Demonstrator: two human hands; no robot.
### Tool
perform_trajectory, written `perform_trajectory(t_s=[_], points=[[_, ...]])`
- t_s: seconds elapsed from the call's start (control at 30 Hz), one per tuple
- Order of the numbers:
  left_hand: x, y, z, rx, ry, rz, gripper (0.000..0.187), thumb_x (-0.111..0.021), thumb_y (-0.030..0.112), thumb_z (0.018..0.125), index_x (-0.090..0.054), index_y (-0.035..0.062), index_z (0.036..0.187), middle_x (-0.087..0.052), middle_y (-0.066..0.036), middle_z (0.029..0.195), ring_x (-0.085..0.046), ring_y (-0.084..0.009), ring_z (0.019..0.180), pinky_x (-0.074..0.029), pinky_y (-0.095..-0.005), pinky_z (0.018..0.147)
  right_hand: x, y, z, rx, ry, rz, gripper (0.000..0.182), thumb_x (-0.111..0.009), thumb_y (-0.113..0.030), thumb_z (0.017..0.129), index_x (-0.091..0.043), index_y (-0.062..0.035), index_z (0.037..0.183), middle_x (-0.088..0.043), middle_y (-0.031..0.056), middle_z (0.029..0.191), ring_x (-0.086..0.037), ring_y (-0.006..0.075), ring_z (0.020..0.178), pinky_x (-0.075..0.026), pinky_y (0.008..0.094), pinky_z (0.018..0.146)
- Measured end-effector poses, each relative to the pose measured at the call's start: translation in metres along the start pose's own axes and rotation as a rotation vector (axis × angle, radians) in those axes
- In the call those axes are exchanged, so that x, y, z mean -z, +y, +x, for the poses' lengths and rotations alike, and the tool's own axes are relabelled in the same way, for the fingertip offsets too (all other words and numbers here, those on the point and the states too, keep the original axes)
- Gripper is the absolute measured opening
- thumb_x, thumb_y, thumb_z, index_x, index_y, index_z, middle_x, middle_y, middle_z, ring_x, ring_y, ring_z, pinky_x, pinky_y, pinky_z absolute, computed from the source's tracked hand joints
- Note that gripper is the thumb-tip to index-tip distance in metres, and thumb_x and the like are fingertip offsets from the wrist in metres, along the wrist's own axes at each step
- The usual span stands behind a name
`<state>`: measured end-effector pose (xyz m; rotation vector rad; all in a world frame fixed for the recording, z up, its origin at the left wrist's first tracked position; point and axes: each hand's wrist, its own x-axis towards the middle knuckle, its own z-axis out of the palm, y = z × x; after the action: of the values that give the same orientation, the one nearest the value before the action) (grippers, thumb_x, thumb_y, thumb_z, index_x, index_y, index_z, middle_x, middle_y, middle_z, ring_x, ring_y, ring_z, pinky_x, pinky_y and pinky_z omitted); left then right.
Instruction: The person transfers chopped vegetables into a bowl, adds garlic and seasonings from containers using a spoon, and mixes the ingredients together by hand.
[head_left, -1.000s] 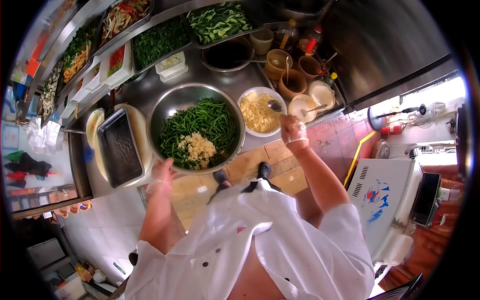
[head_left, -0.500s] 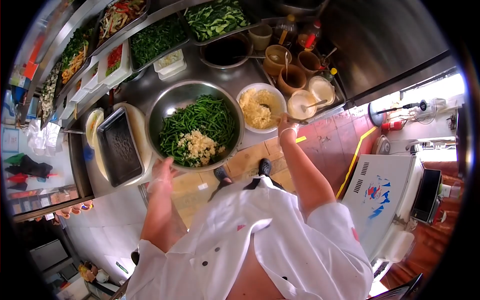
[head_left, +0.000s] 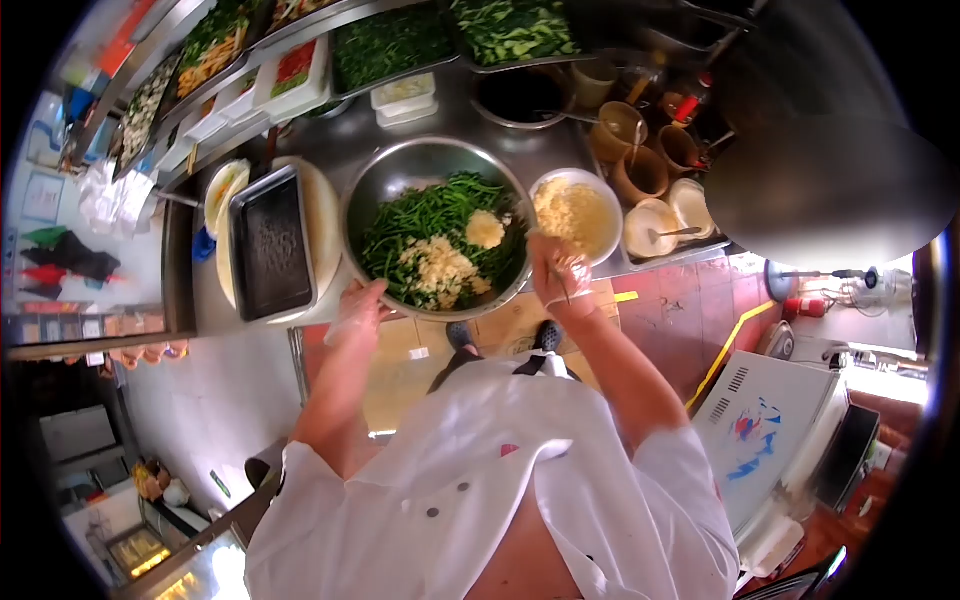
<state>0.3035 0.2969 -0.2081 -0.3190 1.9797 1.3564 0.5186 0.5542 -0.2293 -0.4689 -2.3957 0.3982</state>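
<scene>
Green beans (head_left: 405, 225) fill a large steel mixing bowl (head_left: 362, 172), with a heap of minced garlic (head_left: 437, 272) on top. My left hand (head_left: 357, 310), in a clear plastic glove, holds the bowl's near left rim. Gloved likewise, my right hand (head_left: 562, 275) is closed around a spoon, whose handle shows below the fist. A rounded spoonful of garlic (head_left: 485, 229) is over the beans; its spoon bowl is mostly hidden. Behind my right hand stands a white bowl (head_left: 612, 226) holding more minced garlic in pale liquid.
A black metal tray (head_left: 270, 245) lies on a round board (head_left: 325, 225) at left. Seasoning pots (head_left: 640, 175) and bottles stand at right, beside a pot of dark liquid (head_left: 520, 95). Vegetable trays (head_left: 390, 45) line the back. A blurred grey round shape (head_left: 830, 190) covers the right side.
My right hand has moved left from the white bowl to the steel bowl's right rim. A second lump of garlic now shows over the beans. The whole view has shifted.
</scene>
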Motion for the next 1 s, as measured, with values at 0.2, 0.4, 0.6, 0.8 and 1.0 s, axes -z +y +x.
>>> perform_trajectory(t_s=[0.2,0.4,0.6,0.8,1.0], points=[[-0.003,0.007,-0.019,-0.016,-0.013,-0.087,0.033,-0.067,0.016,0.089,-0.057,0.0059,0.119,-0.066,-0.009,0.110,-0.067,-0.0226,0.090,-0.059,-0.0366,0.076,0.015,0.110,-0.028,-0.091,-0.080,-0.089,0.026,-0.051,-0.009,0.093,-0.064,-0.0042,0.115,-0.066,0.0201,0.095,-0.064,0.0420,0.081,-0.051,0.0498,0.071],[0.009,-0.055,0.072,-0.018,-0.033,-0.181,0.026,-0.070,0.021,0.087,-0.057,0.0117,0.108,-0.063,-0.003,0.096,-0.060,-0.0170,0.085,-0.056,-0.0393,0.073,0.009,0.141,-0.059,-0.216,-0.313,-0.114,0.026,-0.055,-0.003,0.084,-0.063,-0.0075,0.109,-0.064,0.0189,0.097,-0.062,0.0391,0.096,-0.050,0.0482,0.082],[0.034,-0.053,0.128,0.041,-0.163,0.441,0.042,-0.068,0.038,0.090,-0.058,0.0093,0.118,-0.060,-0.011,0.108,-0.057,-0.0274,0.096,-0.050,-0.0437,0.086,0.013,0.122,-0.083,-0.356,-0.455,-0.390,0.052,-0.050,-0.001,0.086,-0.055,-0.0144,0.136,-0.061,0.0153,0.110,-0.059,0.0358,0.102,-0.047,0.0479,0.089],[0.015,0.024,0.081,-0.835,0.061,0.770,0.037,-0.070,0.025,0.092,-0.060,0.0042,0.121,-0.067,-0.013,0.099,-0.065,-0.0217,0.087,-0.053,-0.0341,0.078,0.067,0.112,-0.154,-0.856,-0.213,-0.396,0.053,-0.061,-0.011,0.087,-0.051,-0.0190,0.138,-0.057,0.0176,0.120,-0.060,0.0389,0.102,-0.050,0.0486,0.088],[-0.136,0.071,0.040,-1.076,-0.432,0.756,0.030,-0.069,0.021,0.092,-0.062,0.0109,0.119,-0.070,-0.012,0.096,-0.067,-0.0247,0.079,-0.054,-0.0357,0.071,0.108,0.118,-0.200,-1.269,0.095,-0.179,0.035,-0.065,-0.008,0.088,-0.065,-0.0130,0.123,-0.063,0.0167,0.117,-0.066,0.0311,0.103,-0.055,0.0387,0.085]])
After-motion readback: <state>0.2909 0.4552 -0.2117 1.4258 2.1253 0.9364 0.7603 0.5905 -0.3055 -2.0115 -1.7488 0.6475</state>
